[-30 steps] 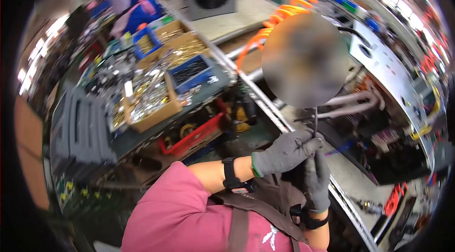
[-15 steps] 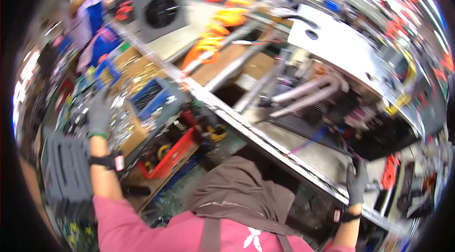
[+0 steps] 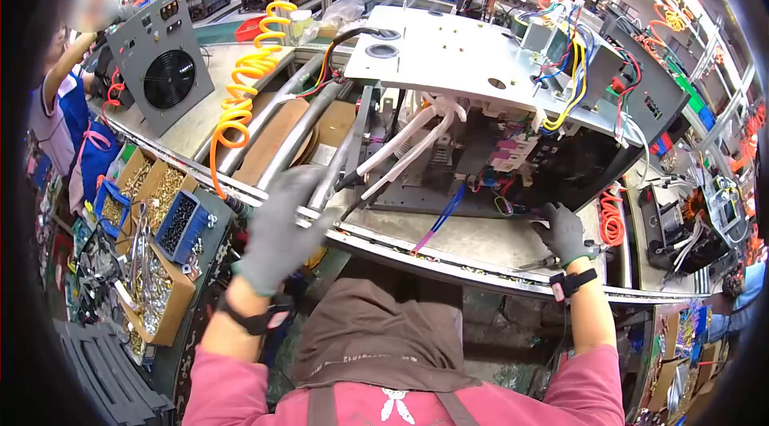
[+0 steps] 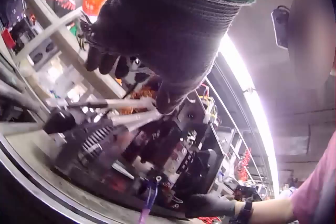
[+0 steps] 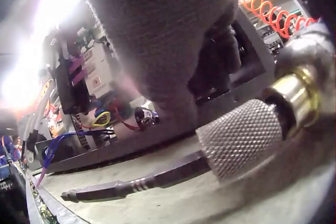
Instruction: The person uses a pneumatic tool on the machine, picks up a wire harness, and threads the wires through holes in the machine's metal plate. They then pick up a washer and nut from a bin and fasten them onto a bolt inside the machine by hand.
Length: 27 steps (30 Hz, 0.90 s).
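My left hand (image 3: 276,230) is raised over the near rail, blurred, its fingers loosely spread and holding nothing. In the left wrist view, that gloved hand (image 4: 157,29) hangs above two pale insulated pipes (image 4: 131,113). At the near right corner of the open chassis (image 3: 481,210), my right hand (image 3: 565,234) grips the lower edge. The right wrist view shows the gloved hand (image 5: 163,35) over the chassis lip (image 5: 121,148), some fingertips hidden. Below it a driver bit with a knurled collar (image 5: 241,140) lies on the bench.
A pale metal panel (image 3: 456,46) with wires tops the chassis. An orange coiled hose (image 3: 240,82) hangs left of it. Boxes of screws (image 3: 164,298) and a blue bin (image 3: 178,222) stand at the left. Beyond, a person is beside a grey fan panel (image 3: 168,66).
The hands were together around a thin dark tool, then parted. My left hand has moved from the parts boxes to the rail; my right hand stays at the chassis edge. The head view has swung.
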Available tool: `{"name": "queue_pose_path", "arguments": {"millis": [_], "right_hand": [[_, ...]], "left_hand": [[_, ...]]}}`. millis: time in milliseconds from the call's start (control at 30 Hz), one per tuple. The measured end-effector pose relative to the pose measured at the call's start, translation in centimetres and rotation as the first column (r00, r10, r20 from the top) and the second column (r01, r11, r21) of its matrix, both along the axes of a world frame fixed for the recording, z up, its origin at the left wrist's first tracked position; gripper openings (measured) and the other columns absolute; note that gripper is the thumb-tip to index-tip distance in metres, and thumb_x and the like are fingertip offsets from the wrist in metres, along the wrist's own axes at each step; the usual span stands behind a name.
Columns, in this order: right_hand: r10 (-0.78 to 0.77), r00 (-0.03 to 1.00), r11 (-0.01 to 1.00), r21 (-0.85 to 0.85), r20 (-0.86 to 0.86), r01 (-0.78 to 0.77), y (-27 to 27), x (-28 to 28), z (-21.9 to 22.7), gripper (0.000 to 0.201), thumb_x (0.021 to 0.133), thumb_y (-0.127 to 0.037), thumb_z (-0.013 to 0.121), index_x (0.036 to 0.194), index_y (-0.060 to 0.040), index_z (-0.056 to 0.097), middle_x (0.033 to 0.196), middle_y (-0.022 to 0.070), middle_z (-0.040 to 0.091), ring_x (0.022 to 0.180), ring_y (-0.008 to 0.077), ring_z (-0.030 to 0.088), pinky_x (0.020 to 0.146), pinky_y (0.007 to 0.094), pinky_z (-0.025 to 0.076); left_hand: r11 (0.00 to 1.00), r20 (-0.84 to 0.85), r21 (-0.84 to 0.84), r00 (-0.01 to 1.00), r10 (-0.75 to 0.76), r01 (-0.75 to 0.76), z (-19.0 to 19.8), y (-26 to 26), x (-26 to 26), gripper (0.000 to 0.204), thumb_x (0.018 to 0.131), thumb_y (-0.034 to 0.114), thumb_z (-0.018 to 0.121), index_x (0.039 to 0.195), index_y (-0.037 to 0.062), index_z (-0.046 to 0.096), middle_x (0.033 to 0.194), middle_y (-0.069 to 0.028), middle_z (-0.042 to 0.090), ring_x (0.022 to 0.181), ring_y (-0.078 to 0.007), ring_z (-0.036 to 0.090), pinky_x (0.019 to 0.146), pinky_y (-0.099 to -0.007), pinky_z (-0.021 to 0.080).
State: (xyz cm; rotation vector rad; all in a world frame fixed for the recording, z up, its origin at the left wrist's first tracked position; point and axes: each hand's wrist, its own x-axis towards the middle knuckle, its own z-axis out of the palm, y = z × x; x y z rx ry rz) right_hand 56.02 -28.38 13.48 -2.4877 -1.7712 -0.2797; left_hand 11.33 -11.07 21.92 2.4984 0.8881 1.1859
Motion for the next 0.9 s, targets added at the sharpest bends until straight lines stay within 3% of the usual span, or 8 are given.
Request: {"name": "queue_pose_path", "arguments": {"millis": [100,167,300,400,633,700,800,900], "right_hand": [[-0.058,0.992,0.998,0.037,0.113,0.054,0.5,-0.7,0.5,0.042,0.074,-0.038,0.068,0.106,-0.0127,0.059,0.100,0.0149,0.059,0.092,0.0345,0.057,0.079,0.0457,0.047],[0.049,0.988,0.999,-0.008,0.146,-0.048,0.6,-0.7,-0.2,0.039,0.074,-0.038,0.067,0.103,-0.0131,0.061,0.098,0.0138,0.060,0.092,0.0335,0.057,0.079,0.0450,0.047],[-0.085,0.996,0.996,0.016,0.012,0.085,2.6,0.2,-1.5,0.034,0.075,-0.038,0.068,0.100,-0.0153,0.065,0.092,0.0127,0.063,0.088,0.0331,0.060,0.075,0.0444,0.048],[-0.043,0.998,0.995,0.091,-0.043,0.047,2.6,0.4,-1.9,0.033,0.071,-0.037,0.072,0.094,-0.0133,0.066,0.089,0.0130,0.063,0.085,0.0337,0.060,0.071,0.0448,0.048],[-0.048,0.993,0.993,0.101,-0.110,0.059,1.7,-1.2,-2.6,0.035,0.072,-0.038,0.070,0.097,-0.0138,0.065,0.089,0.0134,0.063,0.086,0.0344,0.060,0.072,0.0460,0.047],[-0.097,0.992,0.988,0.114,-0.084,0.106,1.6,-1.1,-3.3,0.038,0.074,-0.039,0.068,0.100,-0.0115,0.064,0.091,0.0135,0.063,0.086,0.0338,0.060,0.075,0.0464,0.047],[-0.076,0.990,0.944,0.328,0.121,0.032,0.0,-3.8,-1.1,0.035,0.077,-0.033,0.068,0.101,-0.0079,0.063,0.090,0.0131,0.063,0.085,0.0326,0.061,0.075,0.0451,0.048],[-0.070,0.989,0.845,0.519,-0.131,0.129,0.1,-8.5,1.8,0.027,0.079,-0.020,0.067,0.100,-0.0040,0.062,0.092,0.0130,0.063,0.083,0.0300,0.061,0.073,0.0402,0.049]], "left_hand": [[0.996,-0.235,-0.052,0.970,0.057,-0.071,-1.9,0.4,6.1,0.079,0.070,0.030,0.075,0.135,0.0019,0.039,0.125,-0.0248,0.047,0.117,-0.0392,0.047,0.097,-0.0431,0.041],[0.997,-0.128,-0.026,0.989,0.071,-0.075,-4.4,1.8,9.0,0.090,0.068,0.030,0.076,0.141,0.0054,0.029,0.124,-0.0239,0.046,0.114,-0.0394,0.048,0.093,-0.0445,0.043],[0.969,-0.209,-0.108,0.958,0.197,-0.223,-5.0,4.1,11.6,0.090,0.067,0.027,0.075,0.141,0.0095,0.028,0.118,-0.0225,0.050,0.105,-0.0386,0.053,0.087,-0.0455,0.045],[0.956,-0.307,0.044,0.907,0.290,-0.291,-5.7,5.4,11.3,0.082,0.068,0.025,0.075,0.138,0.0134,0.033,0.109,-0.0183,0.054,0.093,-0.0373,0.058,0.080,-0.0447,0.048],[0.952,-0.296,-0.023,0.912,0.286,-0.306,-4.4,6.4,10.9,0.082,0.066,0.030,0.077,0.135,0.0097,0.036,0.105,-0.0176,0.057,0.097,-0.0345,0.058,0.082,-0.0434,0.048],[0.952,-0.339,-0.161,0.920,0.195,-0.261,-3.4,6.4,10.4,0.084,0.067,0.035,0.075,0.137,0.0093,0.035,0.115,-0.0190,0.054,0.106,-0.0332,0.055,0.091,-0.0403,0.044],[0.972,-0.165,-0.218,0.985,0.051,-0.087,-2.9,5.5,8.0,0.079,0.069,0.037,0.075,0.133,0.0054,0.040,0.111,-0.0199,0.057,0.104,-0.0339,0.056,0.091,-0.0391,0.044],[0.847,0.281,-0.461,0.949,-0.143,0.264,-5.6,5.8,5.9,0.051,0.089,0.031,0.060,0.124,-0.0040,0.051,0.104,-0.0128,0.063,0.098,-0.0200,0.060,0.087,-0.0302,0.045]]}}
